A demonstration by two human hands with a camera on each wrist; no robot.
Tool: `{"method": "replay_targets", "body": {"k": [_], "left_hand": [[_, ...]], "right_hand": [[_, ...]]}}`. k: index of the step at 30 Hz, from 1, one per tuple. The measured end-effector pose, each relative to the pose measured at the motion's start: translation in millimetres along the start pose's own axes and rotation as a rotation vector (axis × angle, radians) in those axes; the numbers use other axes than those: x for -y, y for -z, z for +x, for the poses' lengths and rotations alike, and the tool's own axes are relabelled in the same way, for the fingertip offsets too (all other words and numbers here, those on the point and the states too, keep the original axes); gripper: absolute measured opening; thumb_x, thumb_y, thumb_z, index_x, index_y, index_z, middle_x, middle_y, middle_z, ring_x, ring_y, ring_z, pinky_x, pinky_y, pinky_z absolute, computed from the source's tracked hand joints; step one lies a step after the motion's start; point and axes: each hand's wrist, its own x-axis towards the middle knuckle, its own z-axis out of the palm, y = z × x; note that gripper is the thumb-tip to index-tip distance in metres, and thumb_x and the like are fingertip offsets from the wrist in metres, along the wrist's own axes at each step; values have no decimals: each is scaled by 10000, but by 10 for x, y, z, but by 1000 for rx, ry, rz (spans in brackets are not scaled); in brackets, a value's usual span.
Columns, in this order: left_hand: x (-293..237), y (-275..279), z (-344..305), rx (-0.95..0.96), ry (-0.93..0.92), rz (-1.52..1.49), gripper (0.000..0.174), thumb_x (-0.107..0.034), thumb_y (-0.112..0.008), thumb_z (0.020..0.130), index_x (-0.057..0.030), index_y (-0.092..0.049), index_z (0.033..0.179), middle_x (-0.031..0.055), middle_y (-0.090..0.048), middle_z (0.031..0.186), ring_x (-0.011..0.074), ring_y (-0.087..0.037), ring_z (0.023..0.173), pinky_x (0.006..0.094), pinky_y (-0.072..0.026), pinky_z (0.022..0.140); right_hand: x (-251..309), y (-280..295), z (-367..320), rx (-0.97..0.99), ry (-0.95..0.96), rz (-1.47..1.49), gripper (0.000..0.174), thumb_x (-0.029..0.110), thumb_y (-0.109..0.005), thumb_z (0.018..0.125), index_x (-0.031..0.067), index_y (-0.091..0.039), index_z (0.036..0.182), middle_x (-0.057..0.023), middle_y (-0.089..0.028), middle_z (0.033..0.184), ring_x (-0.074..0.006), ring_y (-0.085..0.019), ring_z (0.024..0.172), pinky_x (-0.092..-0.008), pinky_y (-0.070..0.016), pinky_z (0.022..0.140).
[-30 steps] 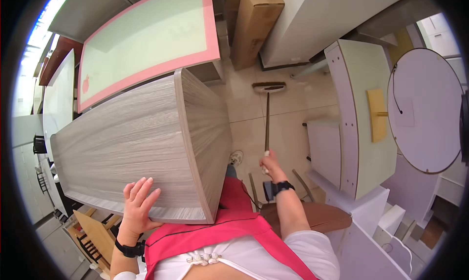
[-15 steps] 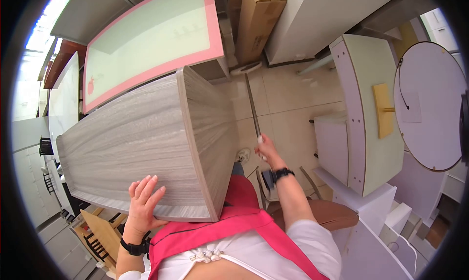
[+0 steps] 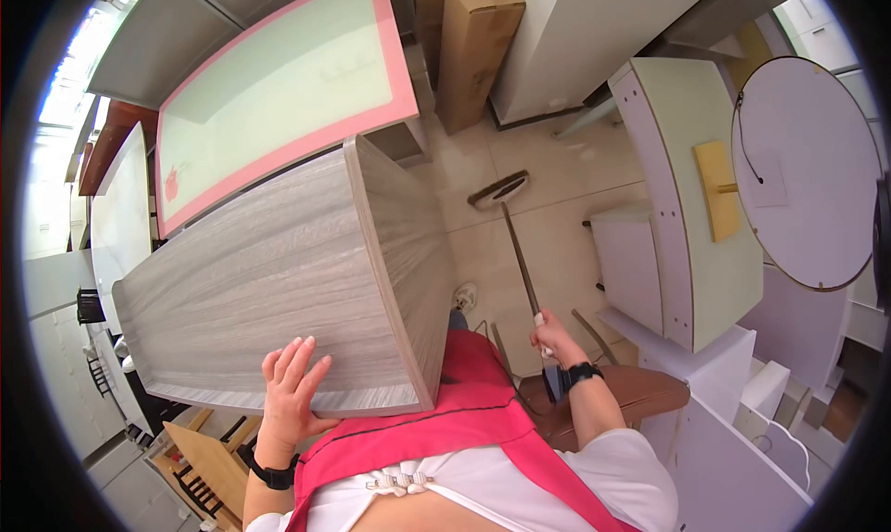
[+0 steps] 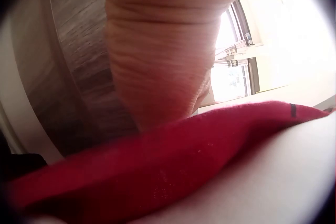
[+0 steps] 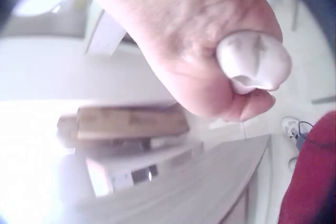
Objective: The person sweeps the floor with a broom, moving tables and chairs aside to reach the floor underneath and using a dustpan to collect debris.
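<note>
In the head view my right hand [image 3: 555,335] grips the white end of a long broom handle [image 3: 522,267]. The broom head [image 3: 498,189] with dark bristles lies on the tiled floor. From the right wrist view, the fingers of my right hand [image 5: 210,71] curl round the white handle end [image 5: 254,60]. My left hand [image 3: 294,393] rests with spread fingers on the grey wood-grain cabinet [image 3: 269,281], at its near edge. The left wrist view shows my left hand's wrist and palm side [image 4: 163,50] close up; its fingers are hidden there.
A pink-framed glass top [image 3: 278,86] stands beyond the cabinet. Tall cardboard box [image 3: 478,49] at the back, beside a white unit. To the right are a pale drawer cabinet [image 3: 691,207] and an oval mirror [image 3: 806,175]. A brown stool seat [image 3: 640,397] is near my right arm.
The broom head moved left to the cardboard box's base, then back right and nearer me. My right hand has come closer to my body. My left hand stays on the cabinet.
</note>
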Motion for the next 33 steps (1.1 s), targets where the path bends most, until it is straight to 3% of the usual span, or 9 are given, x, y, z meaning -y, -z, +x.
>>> {"method": "replay_targets", "body": {"k": [2, 5, 10, 15, 20, 23, 26, 29, 33], "left_hand": [[2, 6, -7, 0, -1, 0, 813, -512, -729, 516, -91, -553, 1188, 157, -426, 1361, 333, -385, 1251, 474, -258, 999], [19, 16, 16, 10, -14, -1, 807, -523, -719, 530, -91, -551, 1191, 161, -423, 1362, 334, -385, 1249, 474, -258, 998], [2, 37, 28, 16, -7, -25, 804, -534, -715, 533, -95, -552, 1188, 162, -424, 1361, 335, -389, 1244, 473, -260, 993], [16, 43, 35, 24, 5, -33, 792, -532, -713, 542, -102, -552, 1187, 155, -428, 1358, 329, -397, 1239, 471, -261, 992], [24, 58, 48, 64, 27, -51, 794, -533, -719, 544, -105, -550, 1191, 153, -436, 1349, 326, -408, 1229, 469, -260, 993], [-3, 56, 95, 73, 51, -40, 804, -531, -732, 533, -107, -550, 1192, 154, -438, 1346, 326, -412, 1225, 469, -259, 994], [-22, 62, 53, 87, 56, -45, 803, -532, -734, 534, -109, -551, 1191, 155, -437, 1347, 326, -414, 1224, 469, -259, 993], [-22, 49, 65, 56, 46, -30, 795, -538, -720, 546, -109, -551, 1194, 156, -433, 1351, 326, -412, 1227, 468, -260, 993], [-16, 56, 53, 36, 23, -20, 791, -548, -701, 558, -110, -552, 1199, 155, -431, 1354, 324, -406, 1235, 465, -262, 993]], "right_hand": [[211, -8, -338, -108, 87, -347, 737, -41, -530, 639, 115, -405, 1349, -213, -586, 1100, -302, -630, 871, -384, -511, 700], [453, 234, -721, -198, 272, -593, 620, -11, -519, 681, 79, -477, 1293, -248, -540, 1207, -352, -536, 1117, -374, -449, 905], [1166, 603, -714, -286, 417, -823, 517, 16, -515, 708, 38, -520, 1225, -237, -587, 1108, -370, -550, 1064, -407, -453, 896], [1886, 668, -100, -369, 565, -920, 488, 7, -520, 701, 30, -546, 1188, -230, -603, 1074, -380, -562, 1031, -422, -457, 885], [1931, 642, 994, -411, 652, -958, 505, 8, -526, 722, 35, -514, 1226, -237, -590, 1101, -380, -552, 1049, -417, -452, 900], [1868, 467, 1471, -433, 524, -1016, 551, 16, -575, 714, 40, -485, 1256, -216, -575, 1152, -354, -545, 1080, -408, -454, 912], [1735, 184, 1302, -365, 514, -903, 570, 17, -592, 715, 40, -464, 1270, -215, -560, 1178, -350, -536, 1100, -405, -447, 925], [1426, 194, 1056, -296, 402, -916, 558, 21, -592, 712, 33, -471, 1257, -219, -563, 1168, -359, -529, 1106, -402, -441, 931], [1219, 370, 362, -215, 393, -885, 539, 11, -564, 707, 23, -483, 1240, -230, -563, 1163, -366, -536, 1095, -406, -445, 916]]}}
